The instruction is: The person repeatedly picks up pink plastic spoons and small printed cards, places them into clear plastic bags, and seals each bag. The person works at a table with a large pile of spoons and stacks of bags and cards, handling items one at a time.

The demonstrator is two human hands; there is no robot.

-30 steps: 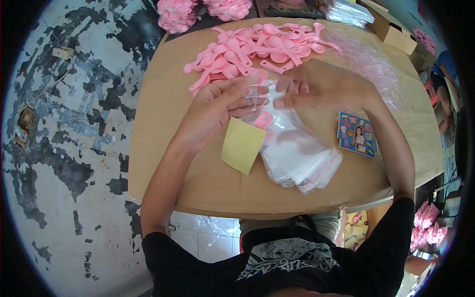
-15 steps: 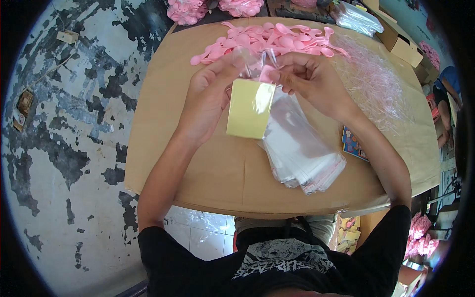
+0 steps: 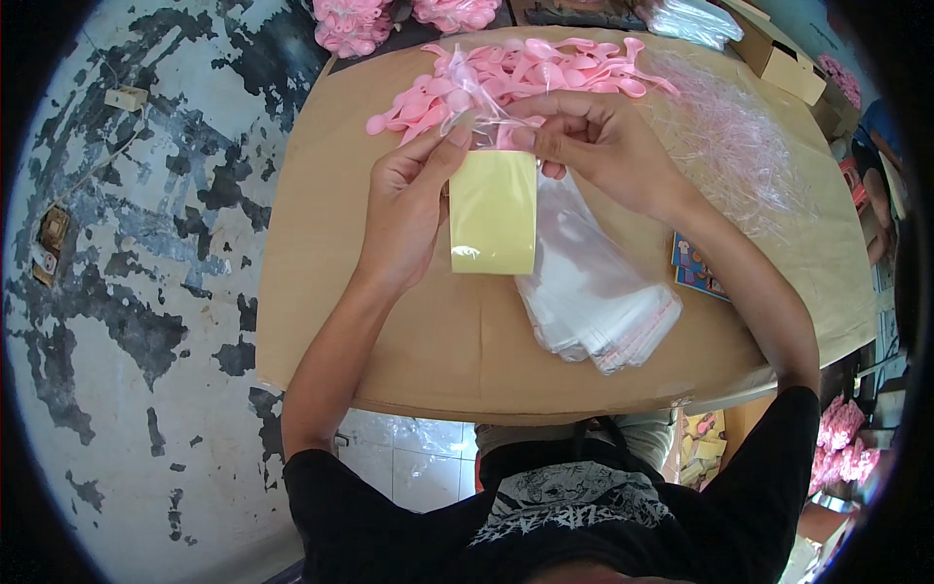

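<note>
Both hands hold a small clear plastic bag (image 3: 477, 102) above the middle of the table. Inside its lower part is a pale yellow card (image 3: 493, 214), hanging upright and facing me. My left hand (image 3: 413, 200) pinches the bag's left edge between thumb and fingers. At the upper right, my right hand (image 3: 608, 151) is closed on the film, thumb against bent fingers. Something pink shows beside the right thumb; whether it is inside the bag I cannot tell. Beyond the hands lies a pile of pink plastic spoons (image 3: 545, 73). Below the right hand rests a stack of clear bags (image 3: 589, 292).
Thin clear strips (image 3: 735, 146) lie heaped on the right of the brown-covered table (image 3: 409, 341). Blue printed cards (image 3: 693, 273) sit beside my right forearm. Open cardboard boxes (image 3: 778, 63) and bundled pink spoons (image 3: 350, 24) border the far side. Another person (image 3: 876, 175) is at far right.
The yellow card has swung from a slight tilt to nearly straight. Loose clear film now stands higher above my hands. Both hands keep their hold on the bag.
</note>
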